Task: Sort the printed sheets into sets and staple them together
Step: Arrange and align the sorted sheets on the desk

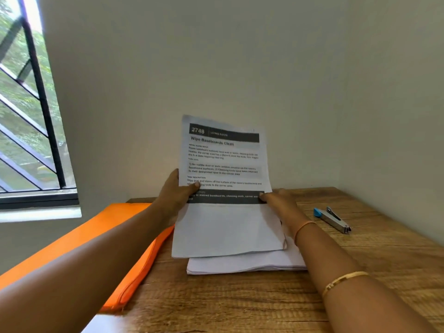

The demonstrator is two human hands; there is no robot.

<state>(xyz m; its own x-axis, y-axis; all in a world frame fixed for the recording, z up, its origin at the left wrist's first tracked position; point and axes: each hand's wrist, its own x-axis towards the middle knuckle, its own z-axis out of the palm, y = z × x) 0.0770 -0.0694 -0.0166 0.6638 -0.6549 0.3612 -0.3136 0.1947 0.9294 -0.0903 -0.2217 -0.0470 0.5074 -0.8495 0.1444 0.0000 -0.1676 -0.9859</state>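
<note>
Wooden desk (240, 304) set into the corner of a plain pale wall (240, 56), with a black-barred window (24, 116) off to the left and green foliage behind it; that is what my feed gives me. Both hands are up in the centre holding a set of printed sheets (223, 164) tilted up towards the camera; the top page reads "2748" in a dark header bar and "Wipe Baseboards Clean" beneath it. The left hand (176, 195) grips the left edge, thumb pressed across the printed face and fingers hidden behind the paper; the right hand (280, 203) pinches the right edge at the lower dark band, thumb in front, its other fingers out of my sight. Below the held set a stack of sheets (245, 263) lies flat on the desk; I cannot tell whether the held set's lower edge touches it. An orange zip folder (103, 223) lies at the desk's left side, partly under the left forearm; a stapler (332, 219) with a blue end rests on the wood well right of the stack. The right arm wears an orange band at the wrist and a gold bangle further up.
</note>
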